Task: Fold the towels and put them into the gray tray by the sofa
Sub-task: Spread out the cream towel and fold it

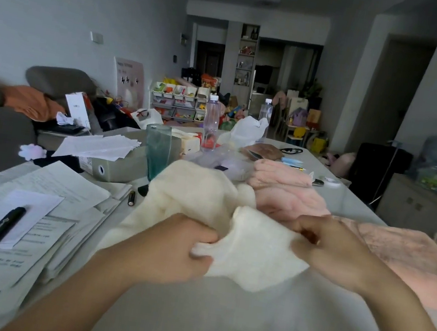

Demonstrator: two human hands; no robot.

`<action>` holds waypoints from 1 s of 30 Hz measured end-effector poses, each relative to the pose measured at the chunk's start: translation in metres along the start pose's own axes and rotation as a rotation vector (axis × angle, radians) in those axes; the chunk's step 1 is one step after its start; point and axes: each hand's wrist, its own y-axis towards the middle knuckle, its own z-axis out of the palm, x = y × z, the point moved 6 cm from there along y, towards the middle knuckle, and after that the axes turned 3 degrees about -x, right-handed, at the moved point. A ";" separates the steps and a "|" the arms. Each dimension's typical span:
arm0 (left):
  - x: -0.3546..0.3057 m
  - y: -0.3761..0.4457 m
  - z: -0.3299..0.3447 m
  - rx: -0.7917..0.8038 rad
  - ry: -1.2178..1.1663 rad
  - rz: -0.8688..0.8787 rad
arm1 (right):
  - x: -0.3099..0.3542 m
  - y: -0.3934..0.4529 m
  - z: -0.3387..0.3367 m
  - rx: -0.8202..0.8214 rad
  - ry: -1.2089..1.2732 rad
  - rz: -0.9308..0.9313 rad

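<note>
1. Left hand (pixel 184 248) is gripping the near edge of the cream towel (pixel 206 197), fingers curled into the fabric.
2. Right hand (pixel 335 252) is pinching the same towel's edge, at 3 o'clock from the left hand.
3. Table (pixel 257 329) is carrying the cream towel at centre.
4. Pink towels (pixel 411 259) are lying at 2 o'clock, touching the cream one.
5. Papers (pixel 14 233) are sitting at 9 o'clock.
6. Black pen (pixel 1 227) is resting on them.
</note>
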 end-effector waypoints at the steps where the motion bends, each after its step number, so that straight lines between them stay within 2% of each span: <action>1: -0.015 -0.004 0.001 0.039 -0.014 0.048 | -0.005 -0.001 -0.011 -0.053 0.064 0.029; 3: -0.048 -0.013 0.012 0.124 0.033 0.177 | -0.009 -0.001 -0.019 -0.176 0.199 0.061; 5: -0.081 -0.025 0.028 0.206 0.040 0.288 | -0.004 -0.001 -0.011 -0.257 0.147 0.056; 6: -0.092 -0.030 0.036 0.237 0.031 0.325 | -0.001 0.000 -0.001 -0.227 0.097 0.047; 8: -0.101 -0.034 0.045 0.325 -0.041 0.326 | 0.005 -0.001 0.026 -0.035 0.049 0.069; 10: -0.093 -0.028 0.033 0.287 -0.180 0.280 | 0.007 -0.002 0.049 0.131 -0.057 0.058; 12: -0.058 -0.012 -0.003 -0.023 -0.310 0.148 | 0.003 0.000 0.061 0.168 -0.229 0.057; 14: -0.001 -0.005 -0.041 -0.384 -0.180 -0.113 | 0.001 0.002 0.063 0.155 -0.262 0.106; 15: 0.030 -0.007 -0.051 -0.427 -0.056 -0.307 | -0.001 0.003 0.062 0.153 -0.241 0.122; 17: 0.088 -0.019 -0.058 -0.277 0.098 -0.666 | -0.003 0.003 0.057 0.142 -0.225 0.127; 19: 0.121 -0.036 -0.056 -0.170 -0.004 -0.821 | -0.004 0.002 0.049 0.088 -0.217 0.120; 22: 0.122 -0.055 -0.058 -0.300 -0.164 -0.820 | -0.005 0.001 0.028 -0.077 -0.074 0.139; 24: 0.108 -0.067 -0.059 -0.361 -0.031 -0.770 | -0.011 -0.007 0.006 -0.218 0.177 0.179; 25: 0.101 -0.071 -0.056 -0.334 0.070 -0.732 | -0.016 -0.013 -0.004 -0.267 0.347 0.198; 27: 0.088 -0.078 -0.038 -0.169 0.204 -0.649 | -0.028 -0.033 -0.021 -0.349 0.620 0.269; 30: 0.083 -0.084 -0.017 -0.010 0.376 -0.535 | -0.053 -0.068 -0.046 -0.443 0.829 0.362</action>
